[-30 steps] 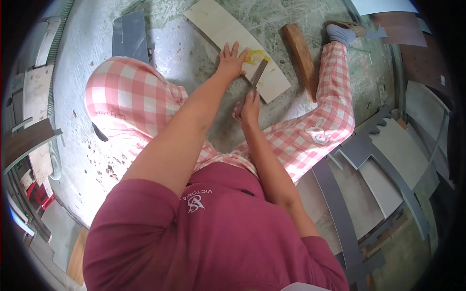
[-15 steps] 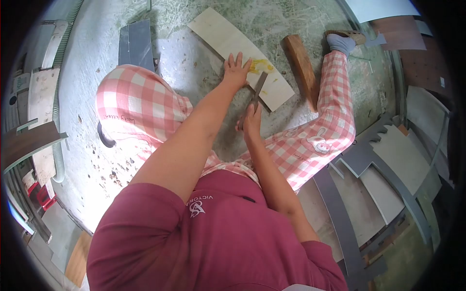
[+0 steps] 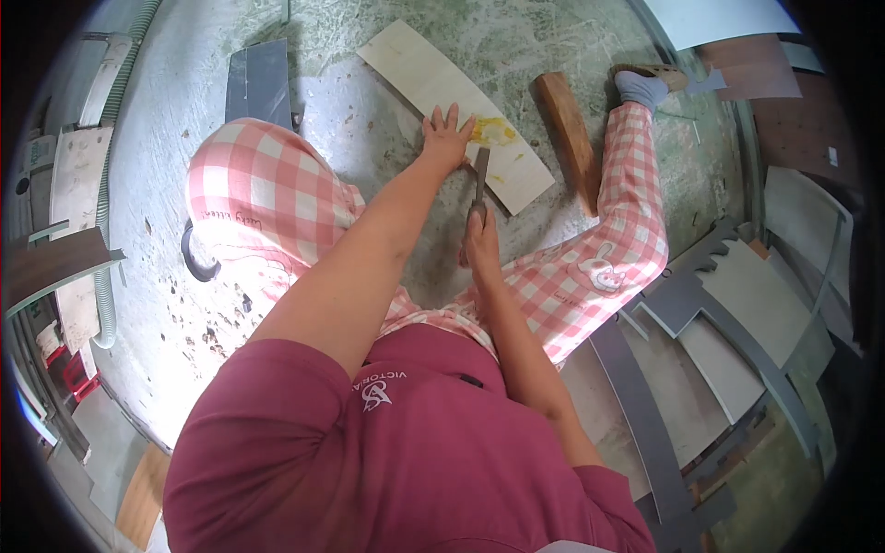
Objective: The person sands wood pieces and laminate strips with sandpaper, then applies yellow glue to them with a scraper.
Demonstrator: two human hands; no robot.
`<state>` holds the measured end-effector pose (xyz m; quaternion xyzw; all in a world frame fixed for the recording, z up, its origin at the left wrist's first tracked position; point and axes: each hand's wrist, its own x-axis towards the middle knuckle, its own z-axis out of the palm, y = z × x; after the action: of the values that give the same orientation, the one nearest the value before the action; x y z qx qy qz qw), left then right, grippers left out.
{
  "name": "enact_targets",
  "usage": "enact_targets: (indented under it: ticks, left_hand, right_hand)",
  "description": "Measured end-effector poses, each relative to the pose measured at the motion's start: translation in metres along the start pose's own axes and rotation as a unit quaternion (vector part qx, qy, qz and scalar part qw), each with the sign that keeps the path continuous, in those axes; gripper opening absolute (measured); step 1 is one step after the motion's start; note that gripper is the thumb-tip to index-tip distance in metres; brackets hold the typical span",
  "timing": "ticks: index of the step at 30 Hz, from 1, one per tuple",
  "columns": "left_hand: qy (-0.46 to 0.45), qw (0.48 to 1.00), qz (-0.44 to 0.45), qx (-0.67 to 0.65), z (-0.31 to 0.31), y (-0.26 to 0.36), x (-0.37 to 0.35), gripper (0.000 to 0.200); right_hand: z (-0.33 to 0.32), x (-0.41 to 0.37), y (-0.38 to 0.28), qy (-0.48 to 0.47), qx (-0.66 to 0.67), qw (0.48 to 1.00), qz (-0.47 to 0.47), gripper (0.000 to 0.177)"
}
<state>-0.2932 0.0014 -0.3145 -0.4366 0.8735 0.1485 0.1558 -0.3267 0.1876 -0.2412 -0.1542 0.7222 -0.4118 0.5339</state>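
A stiff-looking tool (image 3: pixel 482 173) is being held at its near end by right fingers (image 3: pixel 474 227), left fingers (image 3: pixel 452 116) spread on a board (image 3: pixel 461 90).

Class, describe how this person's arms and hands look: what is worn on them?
The left sleeve and right sleeve are short and maroon, with bare forearms below. The left hand and right hand are ungloved, and no watch or bracelet shows at either wrist.
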Motion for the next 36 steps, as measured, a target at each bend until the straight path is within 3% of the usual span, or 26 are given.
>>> enact_targets:
  ticks: [3, 5, 11, 14, 17, 24, 26, 28, 29, 30, 36]
  left_hand:
    - [0.021, 1.0, 0.002, 0.002, 0.003, 0.0, -0.002, 0.094]
    - [0.033, 0.999, 0.005, -0.005, 0.004, 0.0, 0.0, 0.094]
    - [0.026, 1.0, -0.002, -0.01, -0.003, -0.001, 0.0, 0.091]
    - [0.02, 1.0, -0.001, -0.016, -0.001, -0.002, 0.003, 0.09]
    - [0.005, 1.0, -0.004, -0.014, 0.002, -0.001, -0.002, 0.091]
    - [-0.012, 1.0, -0.006, 0.003, -0.007, -0.002, 0.007, 0.091]
    - [-0.008, 1.0, -0.008, 0.001, -0.005, -0.002, 0.012, 0.091]
    - [0.011, 1.0, -0.006, 0.007, -0.011, -0.004, 0.014, 0.091]
    - [-0.022, 1.0, -0.014, 0.003, -0.018, -0.001, 0.015, 0.088]
    - [-0.057, 0.998, -0.021, 0.0, -0.023, -0.001, 0.016, 0.084]
    - [-0.045, 0.999, -0.013, 0.0, -0.019, -0.006, 0.015, 0.071]
  right_hand:
    - [-0.002, -0.012, 0.008, 0.014, -0.007, 0.998, 0.057, 0.033]
    - [-0.002, 0.008, 0.008, 0.023, -0.041, 0.999, -0.001, 0.046]
    - [-0.008, 0.003, 0.012, -0.002, -0.047, 0.998, 0.032, 0.05]
    - [-0.003, 0.011, 0.023, 0.035, -0.066, 0.997, -0.011, 0.048]
    - [0.0, 0.018, -0.005, -0.011, -0.031, 0.999, 0.024, 0.045]
    - [-0.005, 0.015, 0.012, 0.024, -0.056, 0.997, 0.054, 0.04]
    - [-0.002, 0.063, 0.039, 0.035, -0.112, 0.992, -0.047, 0.04]
    - [0.0, 0.032, 0.002, 0.039, -0.086, 0.995, -0.008, 0.04]
    - [-0.003, 0.024, -0.018, 0.043, -0.069, 0.996, 0.024, 0.041]
    - [-0.005, 0.027, -0.021, 0.045, -0.07, 0.996, 0.015, 0.041]
    - [-0.008, 0.022, -0.013, 0.028, -0.074, 0.997, 0.003, 0.042]
